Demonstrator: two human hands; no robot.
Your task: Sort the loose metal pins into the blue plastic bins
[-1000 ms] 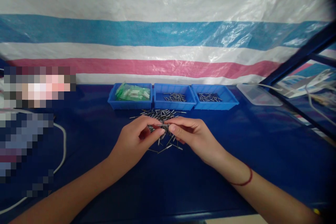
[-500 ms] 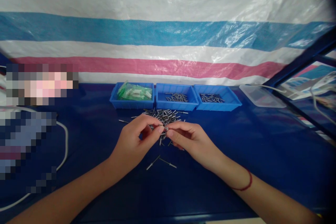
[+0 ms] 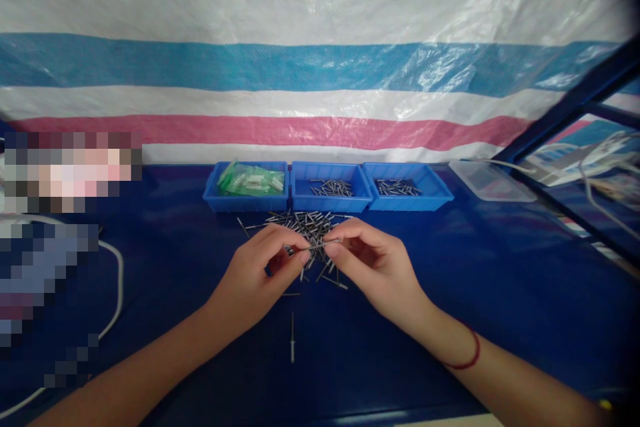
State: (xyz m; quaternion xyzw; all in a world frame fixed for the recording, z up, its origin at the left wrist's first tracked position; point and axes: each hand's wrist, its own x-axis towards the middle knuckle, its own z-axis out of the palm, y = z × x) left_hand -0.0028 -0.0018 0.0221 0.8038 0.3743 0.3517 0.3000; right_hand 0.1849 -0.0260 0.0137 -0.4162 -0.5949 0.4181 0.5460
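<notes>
Between the fingertips of both hands is a thin metal blind rivet (image 3: 316, 246), held roughly level. My left hand (image 3: 265, 267) pinches its left end, and my right hand (image 3: 375, 263) pinches the other end, fingers closed. Directly behind and below the fingers lies a loose pile of blind rivets (image 3: 313, 220), partly hidden by my hands. One single rivet (image 3: 293, 343) rests nearer to me on the blue table (image 3: 350, 367). The thin pin of another shows beside my left hand.
Three blue bins stand in a row behind the pile: the left bin (image 3: 245, 204) holds green plastic bags, the middle bin (image 3: 333, 204) and right bin (image 3: 415, 203) hold rivets. A clear plastic lid (image 3: 493, 181) lies at right. A white cable (image 3: 120, 293) curves at left beside a blurred person.
My fingertips have moved slightly apart, showing more of the rivet between them. The two loose rivets in front have shifted; one now points toward me. The view has shifted a little.
</notes>
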